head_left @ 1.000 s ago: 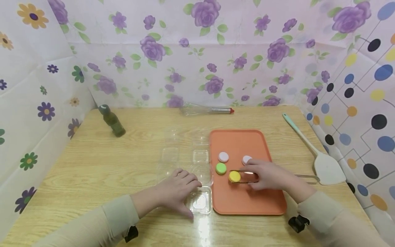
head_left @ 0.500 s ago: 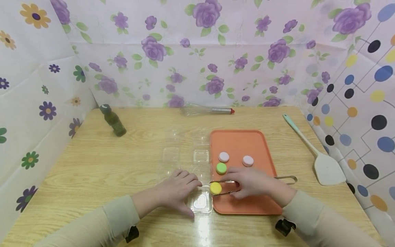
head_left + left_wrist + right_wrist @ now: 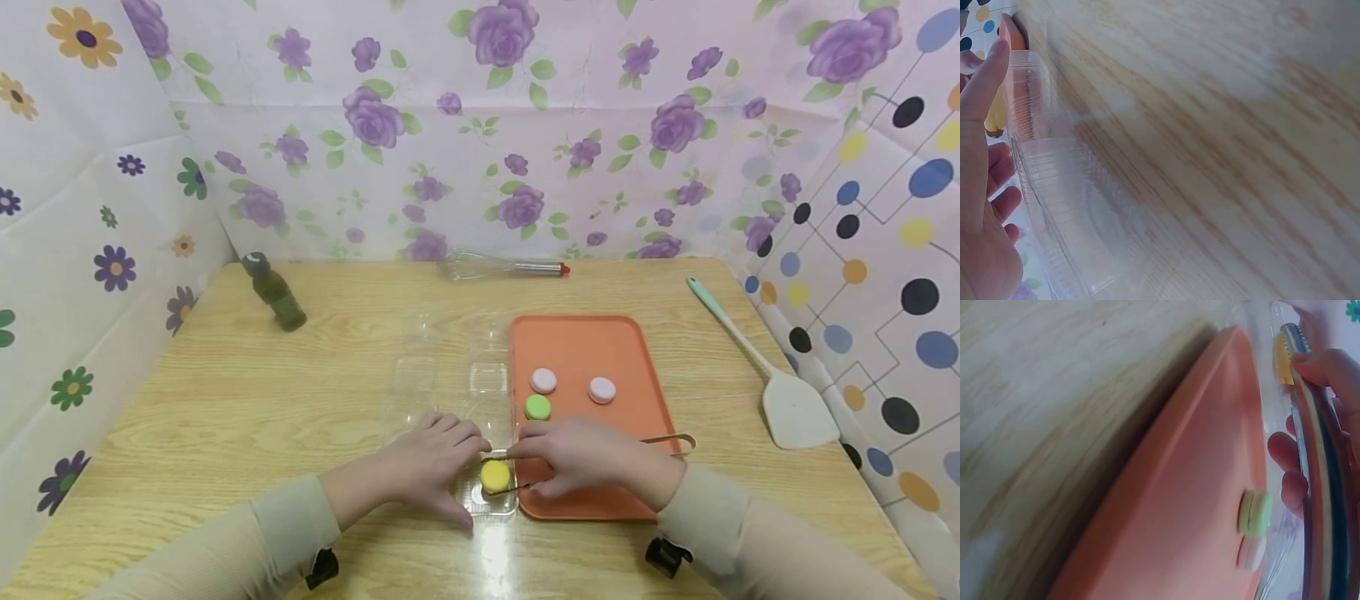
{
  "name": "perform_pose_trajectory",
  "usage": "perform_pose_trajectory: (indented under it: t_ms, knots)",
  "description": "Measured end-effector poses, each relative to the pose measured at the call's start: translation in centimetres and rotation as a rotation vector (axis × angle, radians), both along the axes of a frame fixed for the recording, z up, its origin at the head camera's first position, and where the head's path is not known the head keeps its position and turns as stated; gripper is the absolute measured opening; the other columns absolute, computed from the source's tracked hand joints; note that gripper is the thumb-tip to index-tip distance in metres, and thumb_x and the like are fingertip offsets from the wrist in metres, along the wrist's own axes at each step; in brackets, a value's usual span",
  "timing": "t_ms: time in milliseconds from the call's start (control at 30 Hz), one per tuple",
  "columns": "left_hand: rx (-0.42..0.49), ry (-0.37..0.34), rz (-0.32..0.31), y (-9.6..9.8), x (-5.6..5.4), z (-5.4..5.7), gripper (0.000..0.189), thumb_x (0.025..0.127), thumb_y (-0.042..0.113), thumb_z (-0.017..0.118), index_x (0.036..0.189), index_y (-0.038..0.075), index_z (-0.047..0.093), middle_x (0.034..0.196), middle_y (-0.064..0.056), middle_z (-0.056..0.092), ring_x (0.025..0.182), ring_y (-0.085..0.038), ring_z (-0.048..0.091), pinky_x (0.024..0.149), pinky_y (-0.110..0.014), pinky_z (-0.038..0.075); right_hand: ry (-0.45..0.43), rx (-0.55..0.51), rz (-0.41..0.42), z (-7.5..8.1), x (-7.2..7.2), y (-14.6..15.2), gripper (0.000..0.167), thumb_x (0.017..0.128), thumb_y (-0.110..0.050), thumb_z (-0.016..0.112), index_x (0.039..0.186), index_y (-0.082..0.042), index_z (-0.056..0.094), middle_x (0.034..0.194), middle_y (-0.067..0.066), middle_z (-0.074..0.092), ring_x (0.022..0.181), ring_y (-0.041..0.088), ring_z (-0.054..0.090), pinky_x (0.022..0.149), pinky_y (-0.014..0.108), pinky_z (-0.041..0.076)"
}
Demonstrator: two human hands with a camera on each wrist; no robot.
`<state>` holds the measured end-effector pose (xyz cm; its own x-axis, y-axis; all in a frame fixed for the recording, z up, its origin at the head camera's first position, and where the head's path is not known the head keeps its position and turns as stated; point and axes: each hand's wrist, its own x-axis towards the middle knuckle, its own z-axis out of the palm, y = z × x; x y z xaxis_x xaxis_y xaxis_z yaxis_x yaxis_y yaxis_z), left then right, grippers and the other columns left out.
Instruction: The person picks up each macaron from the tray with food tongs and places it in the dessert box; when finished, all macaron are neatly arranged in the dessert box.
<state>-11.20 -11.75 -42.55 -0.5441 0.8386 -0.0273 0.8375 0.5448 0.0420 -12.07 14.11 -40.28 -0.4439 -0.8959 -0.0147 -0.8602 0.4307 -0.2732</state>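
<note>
Right hand (image 3: 585,454) is clamped around the metal tongs (image 3: 1319,462), and their tips have the yellow macaron (image 3: 495,477) between them, over the nearest right-hand compartment of the clear plastic container (image 3: 489,379); can't tell if it's touching the bottom. Left hand (image 3: 431,467) has its fingers apart, spread across the container's near end. It's pretty snug there: the container's right edge sits right against the orange tray (image 3: 577,346), with fingers just left of the macaron. The tongs' looped end pokes a little past the tray's right edge, with a decent gap before the spatula (image 3: 798,408). Green macaron (image 3: 537,407) hugs the tray's left side, a pale pink macaron (image 3: 543,381) just beyond it. Way more elbow room to the left, a wide stretch of wooden tabletop (image 3: 300,400) reaching far back to the dark bottle (image 3: 275,293).
</note>
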Motion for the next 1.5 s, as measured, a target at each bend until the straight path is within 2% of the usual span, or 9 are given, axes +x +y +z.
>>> perform_pose_trajectory:
  t_ms: [300,633,867,967,1067,1200,1333,1500]
  knots:
    - [0.018,-0.005,-0.001,0.1,0.1,-0.1,0.092,0.06,0.081,0.059,0.125,0.018,0.049,0.119,0.005,0.048,0.101,-0.014,0.043,0.086,-0.034,0.034,0.021,0.086,-0.048,0.3,0.7,-1.1,0.043,0.077,-0.035,0.07,0.117,-0.019,0.065,0.096,-0.01,0.051,0.058,0.002,0.041,0.05,0.015,0.036]
    - [0.019,-0.016,0.006,0.1,0.0,0.1,0.092,0.06,0.081,0.06,0.126,0.018,0.048,0.12,0.005,0.048,0.102,-0.014,0.043,0.087,-0.034,0.035,0.007,0.12,-0.058,0.4,0.8,-1.4,0.044,0.076,-0.034,0.071,0.117,-0.018,0.065,0.094,-0.009,0.051,0.057,0.003,0.041,0.049,0.016,0.037]
    - [0.014,-0.006,0.005,0.1,0.1,0.1,0.093,0.059,0.082,0.058,0.126,0.018,0.048,0.119,0.005,0.048,0.101,-0.014,0.043,0.086,-0.033,0.035,-0.002,0.086,-0.053,0.4,0.8,-1.2,0.048,0.077,-0.034,0.071,0.121,-0.018,0.063,0.1,-0.008,0.052,0.06,0.002,0.043,0.053,0.015,0.04]
    - [0.015,-0.029,0.013,0.0,0.0,0.2,0.098,0.06,0.083,0.057,0.13,0.016,0.046,0.124,0.003,0.048,0.106,-0.016,0.043,0.09,-0.036,0.036,-0.057,0.022,-0.048,0.6,0.8,-0.6,0.048,0.079,-0.034,0.07,0.123,-0.016,0.062,0.104,-0.007,0.053,0.061,0.001,0.043,0.056,0.014,0.04]
    - [0.028,-0.069,0.037,0.0,-0.6,0.7,0.103,0.062,0.082,0.055,0.136,0.013,0.042,0.13,-0.002,0.046,0.115,-0.02,0.042,0.098,-0.043,0.034,-0.14,-0.042,-0.073,0.9,0.7,0.3,0.048,0.081,-0.03,0.07,0.125,-0.014,0.06,0.107,-0.005,0.053,0.062,0.0,0.043,0.057,0.014,0.041]
    - [0.062,-0.116,0.09,-0.1,-2.1,1.7,0.101,0.067,0.077,0.057,0.14,0.009,0.038,0.137,-0.008,0.043,0.122,-0.026,0.038,0.104,-0.048,0.029,-0.223,-0.082,-0.161,1.1,0.3,1.8,0.049,0.082,-0.025,0.069,0.128,-0.015,0.058,0.108,-0.004,0.052,0.062,0.0,0.043,0.057,0.017,0.042]
    - [0.097,-0.151,0.144,-0.3,-3.8,2.6,0.096,0.072,0.068,0.062,0.14,0.006,0.037,0.14,-0.014,0.04,0.125,-0.03,0.036,0.105,-0.049,0.025,-0.196,-0.111,-0.215,1.1,-0.2,3.0,0.048,0.081,-0.026,0.071,0.126,-0.015,0.06,0.108,-0.003,0.054,0.066,0.005,0.047,0.059,0.019,0.043]
    - [0.087,-0.144,0.211,-0.6,-6.0,3.0,0.092,0.077,0.064,0.06,0.142,0.005,0.033,0.142,-0.014,0.038,0.129,-0.032,0.033,0.109,-0.053,0.019,-0.11,-0.154,-0.216,1.1,-1.1,4.2,0.045,0.08,-0.023,0.072,0.122,-0.009,0.062,0.105,0.0,0.057,0.068,0.009,0.049,0.059,0.02,0.043]
